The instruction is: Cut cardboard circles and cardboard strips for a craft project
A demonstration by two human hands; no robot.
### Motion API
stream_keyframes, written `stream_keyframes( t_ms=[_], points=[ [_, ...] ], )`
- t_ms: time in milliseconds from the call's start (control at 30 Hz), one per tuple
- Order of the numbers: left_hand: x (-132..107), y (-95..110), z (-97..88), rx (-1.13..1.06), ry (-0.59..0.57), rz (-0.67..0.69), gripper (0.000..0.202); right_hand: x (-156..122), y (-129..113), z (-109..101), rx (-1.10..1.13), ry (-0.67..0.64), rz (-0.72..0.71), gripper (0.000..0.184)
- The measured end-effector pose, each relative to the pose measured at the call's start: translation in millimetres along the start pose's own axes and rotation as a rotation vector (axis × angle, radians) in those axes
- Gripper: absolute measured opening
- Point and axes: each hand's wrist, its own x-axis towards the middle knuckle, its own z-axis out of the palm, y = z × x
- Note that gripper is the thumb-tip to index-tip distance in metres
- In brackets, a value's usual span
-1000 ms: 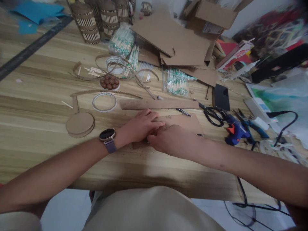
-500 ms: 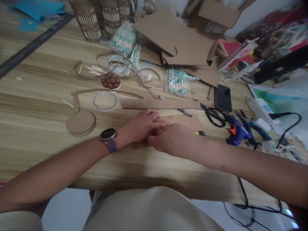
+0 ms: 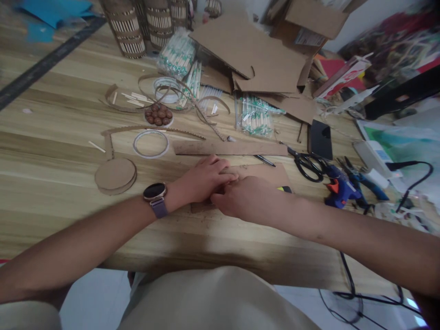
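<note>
Fingers stretched out, my left hand [image 3: 205, 178] presses down on a piece of cardboard [image 3: 266, 173] lying flat on the table. My right hand [image 3: 240, 197] is closed over the same piece, its fingertips touching those of the left. Whatever it grips is hidden beneath the knuckles. A yellow and black end [image 3: 284, 189] of some object shows beyond my right wrist; whether it belongs to the thing in my hand I cannot tell. Just past my hands lie a long cardboard strip [image 3: 230, 148] and a black pen [image 3: 264, 160].
Scissors [image 3: 307, 166], a blue glue gun [image 3: 340, 185] and pliers [image 3: 367, 181] lie to the right, near a phone [image 3: 320, 139]. Leftward are cardboard discs [image 3: 115, 175], a tape roll [image 3: 150, 144] and brown balls [image 3: 158, 114]. Bagged sticks [image 3: 255, 115] and cardboard sheets [image 3: 254, 50] fill the back.
Almost nothing differs. Both hands keep their place on the cardboard, and the view has shifted very slightly.
</note>
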Motion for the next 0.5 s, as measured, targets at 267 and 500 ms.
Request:
stream_keyframes(
  t_ms=[267, 500],
  points=[
    [-0.3, 2.4, -2.0, 0.019, 0.002, -0.011, 0.037, -1.4, -6.3, -5.4, -0.001, -0.056, 0.033, 0.022],
    [0.7, 6.3, -6.9, 0.048, -0.014, -0.02, 0.035, 4.5, -21.9, -17.0, -0.064, -0.159, 0.056, 0.033]
  ],
)
